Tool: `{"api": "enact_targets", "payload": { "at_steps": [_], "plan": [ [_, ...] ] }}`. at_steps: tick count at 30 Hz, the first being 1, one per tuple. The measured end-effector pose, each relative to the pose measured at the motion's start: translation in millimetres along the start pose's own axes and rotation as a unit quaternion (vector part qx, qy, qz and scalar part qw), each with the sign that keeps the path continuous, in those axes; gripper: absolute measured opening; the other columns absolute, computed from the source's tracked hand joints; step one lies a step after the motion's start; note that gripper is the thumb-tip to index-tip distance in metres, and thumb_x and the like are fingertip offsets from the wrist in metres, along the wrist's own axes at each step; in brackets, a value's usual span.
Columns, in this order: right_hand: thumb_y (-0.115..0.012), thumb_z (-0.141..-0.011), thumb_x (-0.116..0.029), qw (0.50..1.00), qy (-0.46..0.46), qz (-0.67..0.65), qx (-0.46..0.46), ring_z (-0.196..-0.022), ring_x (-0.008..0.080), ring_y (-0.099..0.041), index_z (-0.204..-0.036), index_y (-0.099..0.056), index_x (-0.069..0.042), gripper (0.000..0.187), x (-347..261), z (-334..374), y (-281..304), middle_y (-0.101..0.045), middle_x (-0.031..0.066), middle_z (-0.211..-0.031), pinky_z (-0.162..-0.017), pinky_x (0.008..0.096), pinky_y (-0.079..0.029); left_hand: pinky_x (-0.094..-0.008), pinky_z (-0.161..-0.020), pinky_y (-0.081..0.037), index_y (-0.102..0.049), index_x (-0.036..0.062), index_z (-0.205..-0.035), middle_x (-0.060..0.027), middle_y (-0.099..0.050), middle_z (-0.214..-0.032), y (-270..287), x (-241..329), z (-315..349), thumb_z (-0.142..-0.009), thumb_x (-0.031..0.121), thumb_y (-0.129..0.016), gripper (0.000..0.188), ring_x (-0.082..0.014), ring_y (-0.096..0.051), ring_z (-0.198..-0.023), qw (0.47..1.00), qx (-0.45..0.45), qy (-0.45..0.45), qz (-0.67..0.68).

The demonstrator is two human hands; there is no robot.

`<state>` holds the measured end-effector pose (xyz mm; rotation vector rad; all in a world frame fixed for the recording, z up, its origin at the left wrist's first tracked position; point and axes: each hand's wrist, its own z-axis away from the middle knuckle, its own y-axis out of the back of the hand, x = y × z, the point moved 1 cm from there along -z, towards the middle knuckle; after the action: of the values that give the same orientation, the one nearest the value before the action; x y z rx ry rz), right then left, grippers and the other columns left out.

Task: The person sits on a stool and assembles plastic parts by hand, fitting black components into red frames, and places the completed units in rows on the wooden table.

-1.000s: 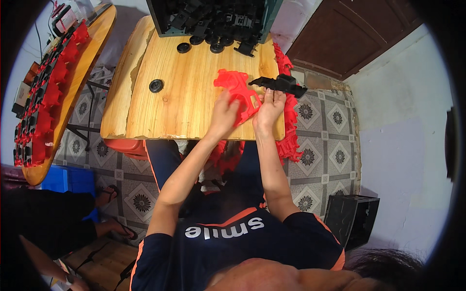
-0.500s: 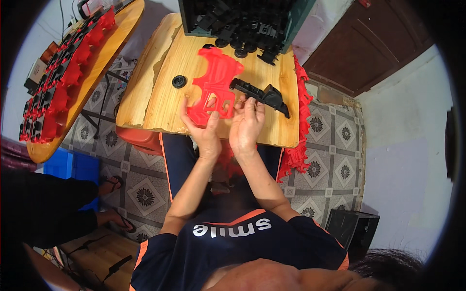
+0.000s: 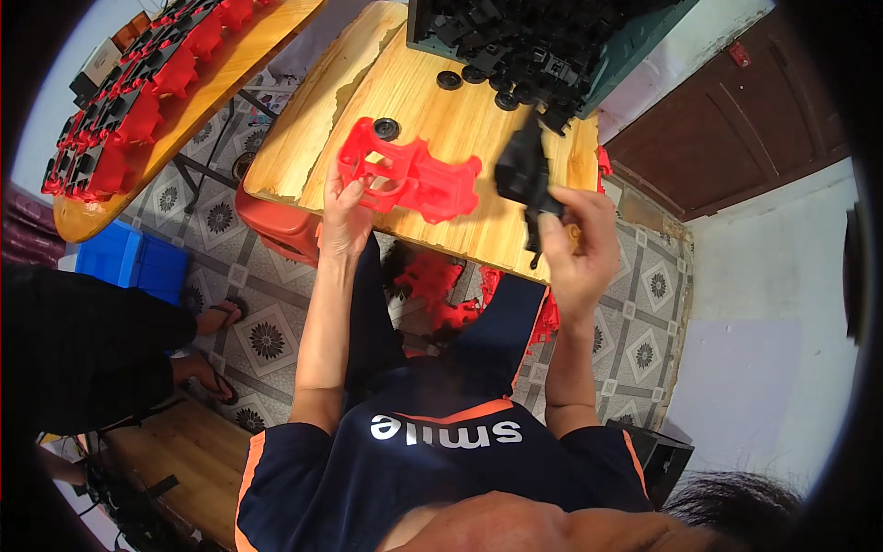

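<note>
My left hand (image 3: 345, 210) grips one end of a red plastic toy vehicle body (image 3: 430, 177) with cut-out openings. The shell is tilted above the near part of the wooden table (image 3: 317, 138). To its right, my right hand (image 3: 584, 247) pinches the lower part of a long black plastic chassis piece (image 3: 524, 166), blurred by motion. A gap separates the two parts. Behind the red body a black toy wheel (image 3: 386, 129) lies on the wood.
A dark green bin (image 3: 635, 69) full of black parts stands at the back, with loose wheels (image 3: 449, 80) before it. On the left, rows of red-and-black assemblies (image 3: 138, 120) line another table (image 3: 207, 120). A red stool (image 3: 276, 225), a blue crate (image 3: 138, 262) and another person's legs (image 3: 101, 354) are nearby.
My right hand has moved right, away from the red body, and turned the black chassis piece more upright. My left hand has swung the red body round sideways. The view has shifted.
</note>
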<state>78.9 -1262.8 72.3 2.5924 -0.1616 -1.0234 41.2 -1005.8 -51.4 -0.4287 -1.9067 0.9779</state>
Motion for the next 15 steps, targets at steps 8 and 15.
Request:
{"api": "enact_targets", "payload": {
  "at_steps": [8,15],
  "plan": [
    [-0.075,-0.075,-0.004,0.984,0.110,0.101,-0.101,-0.078,0.0269,-0.058,-0.098,-0.064,-0.001,0.026,-4,-4,-38,-0.055,0.0104,-0.087,-0.067,0.0367,-0.049,-0.0449,-0.096,-0.052,-0.040,0.0063,-0.142,-0.0089,-0.055,-0.132,-10,-15,8,-0.084,0.027,-0.073,0.070,-0.0240,-0.056,-0.120,0.997,-0.022,0.068,-0.001],
    [-0.076,-0.075,-0.002,0.972,0.154,0.114,-0.136,-0.077,0.0277,-0.058,-0.098,-0.064,0.002,0.026,-5,-2,-40,-0.054,0.0123,-0.084,-0.068,0.0372,-0.048,-0.0490,-0.100,-0.049,-0.042,0.0064,-0.142,-0.0114,-0.052,-0.137,-18,-12,10,-0.084,0.031,-0.074,0.071,-0.0267,-0.053,-0.125,0.996,-0.045,0.083,0.007]
  ]
}}
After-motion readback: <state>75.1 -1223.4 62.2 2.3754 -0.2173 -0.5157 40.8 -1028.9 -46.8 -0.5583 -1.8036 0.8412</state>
